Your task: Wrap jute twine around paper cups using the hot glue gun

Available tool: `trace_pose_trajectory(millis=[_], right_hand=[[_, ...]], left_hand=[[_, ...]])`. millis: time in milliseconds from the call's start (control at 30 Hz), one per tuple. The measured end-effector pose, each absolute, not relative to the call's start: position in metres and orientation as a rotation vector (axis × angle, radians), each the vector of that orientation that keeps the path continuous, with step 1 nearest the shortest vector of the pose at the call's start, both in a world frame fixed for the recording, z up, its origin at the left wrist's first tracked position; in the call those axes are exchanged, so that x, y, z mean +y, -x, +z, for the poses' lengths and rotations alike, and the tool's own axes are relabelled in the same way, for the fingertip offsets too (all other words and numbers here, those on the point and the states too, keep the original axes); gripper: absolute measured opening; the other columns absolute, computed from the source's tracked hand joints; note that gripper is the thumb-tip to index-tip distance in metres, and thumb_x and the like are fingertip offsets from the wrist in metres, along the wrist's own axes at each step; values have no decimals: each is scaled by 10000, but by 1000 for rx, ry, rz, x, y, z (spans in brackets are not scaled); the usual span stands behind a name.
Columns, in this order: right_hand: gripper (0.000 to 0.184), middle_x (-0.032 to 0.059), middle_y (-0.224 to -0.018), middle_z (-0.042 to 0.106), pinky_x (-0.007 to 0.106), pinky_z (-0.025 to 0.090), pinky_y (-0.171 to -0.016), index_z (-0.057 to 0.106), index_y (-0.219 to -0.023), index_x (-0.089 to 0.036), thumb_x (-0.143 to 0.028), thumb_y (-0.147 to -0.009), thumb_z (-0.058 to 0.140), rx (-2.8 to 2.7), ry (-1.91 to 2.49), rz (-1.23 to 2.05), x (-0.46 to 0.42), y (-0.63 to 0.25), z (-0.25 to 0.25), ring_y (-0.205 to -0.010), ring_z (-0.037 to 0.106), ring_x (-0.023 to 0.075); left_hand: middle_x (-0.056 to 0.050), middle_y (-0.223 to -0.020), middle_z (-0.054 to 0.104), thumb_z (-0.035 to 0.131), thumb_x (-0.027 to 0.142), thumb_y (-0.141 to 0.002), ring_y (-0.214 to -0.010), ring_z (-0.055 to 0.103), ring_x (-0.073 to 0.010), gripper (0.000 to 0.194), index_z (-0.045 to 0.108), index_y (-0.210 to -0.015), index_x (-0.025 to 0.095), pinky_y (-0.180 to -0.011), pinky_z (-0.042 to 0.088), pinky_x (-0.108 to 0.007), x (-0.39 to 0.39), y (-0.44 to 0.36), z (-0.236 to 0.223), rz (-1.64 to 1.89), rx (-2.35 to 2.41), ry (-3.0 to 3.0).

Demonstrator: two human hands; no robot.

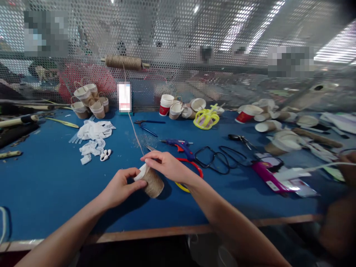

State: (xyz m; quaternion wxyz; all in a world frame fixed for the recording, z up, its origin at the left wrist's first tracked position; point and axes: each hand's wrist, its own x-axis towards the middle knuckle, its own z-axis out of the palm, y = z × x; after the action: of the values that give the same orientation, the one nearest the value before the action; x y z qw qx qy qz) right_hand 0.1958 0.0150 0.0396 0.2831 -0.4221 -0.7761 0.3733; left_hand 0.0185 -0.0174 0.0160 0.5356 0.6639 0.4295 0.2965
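Note:
A paper cup wrapped in brown twine [153, 183] is tilted just above the blue table, its white rim facing up and left. My left hand [120, 185] grips the cup at its rim, thumb outside and fingers at the opening. At the rim's upper edge, my right hand [164, 165] pinches the twine [134, 130] where it meets the cup. That strand runs taut up to a twine spool [124, 62] on a stick at the mesh panel. Beyond my right hand lie a blue glue gun [182, 145] and scissors with red and yellow handles [198, 168].
Wrapped cups [89, 100] stand at the back left, beside white cloth scraps [96, 130]. Pliers [147, 125], a yellow crown-shaped piece [206, 119] and more cups [167, 102] lie behind. A black cable [222, 159] and purple package [268, 178] are rightward, near another person's hand [350, 167].

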Motion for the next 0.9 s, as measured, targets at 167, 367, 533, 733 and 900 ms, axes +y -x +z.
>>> trace_pose_trajectory(millis=[167,367,533,733,900], right_hand=[[161,46,-870,637,291,465,-699,627,-816,-155,-243,-800,493,-1956,1104,1145,17,-182,39,-772,586,132],[121,31,-775,650,270,454,-677,632,-767,-162,-223,-775,527,-2081,1310,845,27,-187,37,-722,589,133],[199,65,-820,659,282,423,-682,621,-799,-174,-284,-812,456,-1923,1807,318,43,-243,50,-764,594,175],[183,117,-625,619,306,373,-569,548,-529,-169,-261,-678,599,-1850,2109,295,58,-291,27,-662,582,242],[305,38,-463,527,265,316,-502,417,-382,-197,-166,-616,610,-1799,2142,437,72,-293,11,-548,533,176]], left_hand=[[3,-617,552,591,247,-726,-609,464,-122,134,588,-653,135,-600,343,-226,-17,-18,14,700,951,-1534],[1,-611,535,598,249,-721,-606,455,-121,146,581,-633,134,-590,329,-229,-17,-18,15,719,932,-1512],[7,-634,530,609,282,-716,-608,450,-110,163,569,-680,128,-598,335,-227,-17,-18,12,723,944,-1382],[1,-678,564,617,288,-705,-613,469,-108,159,576,-728,136,-594,343,-224,-17,-18,8,746,988,-1272],[-6,-687,585,614,306,-694,-621,484,-119,185,598,-763,135,-615,351,-237,-15,-18,13,744,1021,-1255]])
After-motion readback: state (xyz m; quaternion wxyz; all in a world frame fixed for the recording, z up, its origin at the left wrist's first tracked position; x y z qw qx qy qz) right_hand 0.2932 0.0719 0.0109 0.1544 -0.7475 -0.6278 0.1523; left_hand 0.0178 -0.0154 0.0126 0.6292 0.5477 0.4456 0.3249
